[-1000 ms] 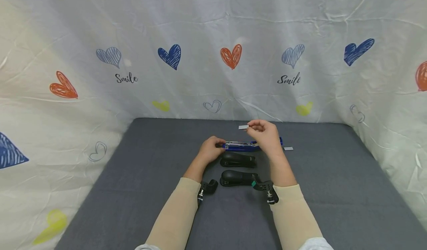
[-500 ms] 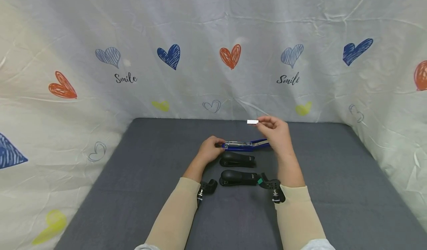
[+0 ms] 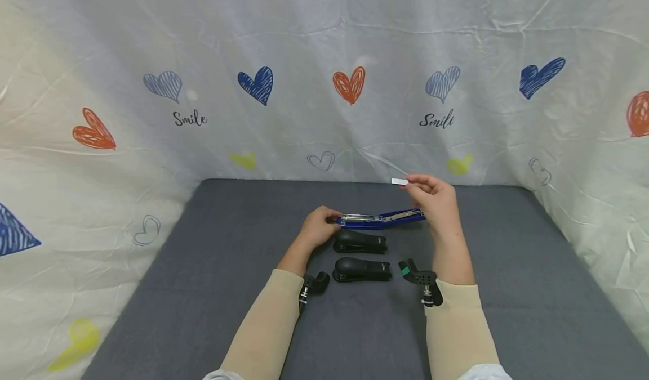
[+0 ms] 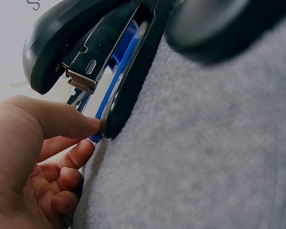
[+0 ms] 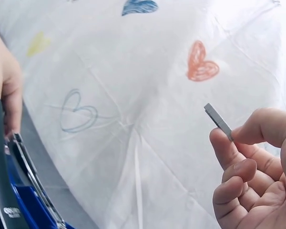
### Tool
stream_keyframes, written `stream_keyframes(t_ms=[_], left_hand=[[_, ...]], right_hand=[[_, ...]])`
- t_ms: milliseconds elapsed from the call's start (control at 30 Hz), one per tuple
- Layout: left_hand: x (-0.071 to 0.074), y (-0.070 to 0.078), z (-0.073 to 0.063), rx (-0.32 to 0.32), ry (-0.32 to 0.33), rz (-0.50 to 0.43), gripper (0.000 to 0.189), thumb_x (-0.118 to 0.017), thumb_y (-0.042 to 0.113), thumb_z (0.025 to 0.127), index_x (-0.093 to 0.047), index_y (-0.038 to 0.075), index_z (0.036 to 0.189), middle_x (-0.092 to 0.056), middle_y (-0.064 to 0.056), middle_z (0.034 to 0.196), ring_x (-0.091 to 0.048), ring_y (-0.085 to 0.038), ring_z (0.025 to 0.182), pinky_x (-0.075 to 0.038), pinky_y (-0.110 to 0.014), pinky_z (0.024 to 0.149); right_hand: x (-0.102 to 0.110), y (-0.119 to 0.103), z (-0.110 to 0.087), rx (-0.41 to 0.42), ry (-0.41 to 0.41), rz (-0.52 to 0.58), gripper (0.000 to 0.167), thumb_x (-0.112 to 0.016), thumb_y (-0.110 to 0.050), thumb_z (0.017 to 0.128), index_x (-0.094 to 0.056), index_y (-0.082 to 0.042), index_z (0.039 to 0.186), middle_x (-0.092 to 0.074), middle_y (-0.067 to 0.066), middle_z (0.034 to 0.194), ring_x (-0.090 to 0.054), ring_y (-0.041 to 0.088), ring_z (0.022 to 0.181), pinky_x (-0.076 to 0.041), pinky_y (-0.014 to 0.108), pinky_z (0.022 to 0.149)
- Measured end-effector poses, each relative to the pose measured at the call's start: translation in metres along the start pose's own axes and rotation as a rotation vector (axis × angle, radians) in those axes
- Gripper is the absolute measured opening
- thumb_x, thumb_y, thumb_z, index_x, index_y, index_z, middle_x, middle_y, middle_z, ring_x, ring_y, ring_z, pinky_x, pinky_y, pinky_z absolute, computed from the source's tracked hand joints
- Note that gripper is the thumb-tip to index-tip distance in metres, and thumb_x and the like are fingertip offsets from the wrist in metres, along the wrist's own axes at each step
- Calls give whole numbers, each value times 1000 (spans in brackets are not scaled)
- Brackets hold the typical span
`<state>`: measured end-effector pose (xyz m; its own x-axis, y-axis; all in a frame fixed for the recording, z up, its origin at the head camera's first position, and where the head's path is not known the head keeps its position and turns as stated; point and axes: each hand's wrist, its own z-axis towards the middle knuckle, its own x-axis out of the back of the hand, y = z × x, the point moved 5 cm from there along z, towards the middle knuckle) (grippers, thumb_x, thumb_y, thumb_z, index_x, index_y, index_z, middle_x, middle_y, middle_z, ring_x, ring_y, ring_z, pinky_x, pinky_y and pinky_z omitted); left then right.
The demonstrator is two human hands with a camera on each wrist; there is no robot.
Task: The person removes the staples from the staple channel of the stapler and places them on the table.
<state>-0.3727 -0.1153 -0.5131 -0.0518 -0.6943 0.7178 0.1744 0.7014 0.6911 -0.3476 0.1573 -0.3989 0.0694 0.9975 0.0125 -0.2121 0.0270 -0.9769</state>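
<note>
My left hand (image 3: pixel 318 226) pinches the left end of a blue stapler (image 3: pixel 400 218) that lies opened out on the table, its metal staple channel showing. In the left wrist view, the thumb presses on the blue base (image 4: pixel 105 102), partly hidden behind a black stapler (image 4: pixel 40 52). Above the stapler's right end, my right hand (image 3: pixel 440 204) holds up a short strip of staples (image 3: pixel 399 182). The right wrist view shows that strip of staples (image 5: pixel 218 121) pinched between thumb and index finger, the other fingers curled in.
Two black staplers lie in a row nearer the person, one (image 3: pixel 360 242) just in front of the blue one and another (image 3: pixel 362 269) closer still. A grey cloth (image 3: pixel 243 290) covers the table. Behind hangs a white curtain (image 3: pixel 294 132) printed with hearts.
My right hand has moved right and slightly up with the strip of staples, uncovering the blue stapler's right part. A second strip on the table is now out of sight. The left hand stays put.
</note>
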Motion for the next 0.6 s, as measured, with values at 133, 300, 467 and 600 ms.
stream_keyframes(t_ms=[133,300,467,600], left_hand=[[0,0,0,5,-2,-8,29,-73,12,93,-76,8,121,-65,-7,109,-62,-27,106,-48,-46,97],[1,0,1,6,-3,-4,29,-73,12,93,-76,8,121,-65,-7,109,-62,-27,106,-48,-45,97],[0,-1,1,12,-2,-7,29,-74,12,93,-76,8,121,-65,-7,109,-62,-27,106,-48,-45,97],[0,-2,1,12,-1,-5,29,-74,12,93,-76,8,121,-65,-6,109,-62,-27,105,-48,-45,97]], right_hand=[[10,0,0,-2,21,11,19,-72,-13,98,-73,-2,113,-77,-1,91,-52,14,62,-48,24,60],[22,1,-1,-4,46,-3,21,-72,-15,98,-74,-1,114,-77,-2,91,-49,14,61,-48,24,61],[33,3,-1,-22,94,14,20,-74,-13,97,-76,0,111,-75,-3,87,-50,14,62,-47,23,61],[39,6,-1,-32,110,51,23,-75,-10,95,-75,5,113,-76,-3,87,-54,14,62,-50,23,62]])
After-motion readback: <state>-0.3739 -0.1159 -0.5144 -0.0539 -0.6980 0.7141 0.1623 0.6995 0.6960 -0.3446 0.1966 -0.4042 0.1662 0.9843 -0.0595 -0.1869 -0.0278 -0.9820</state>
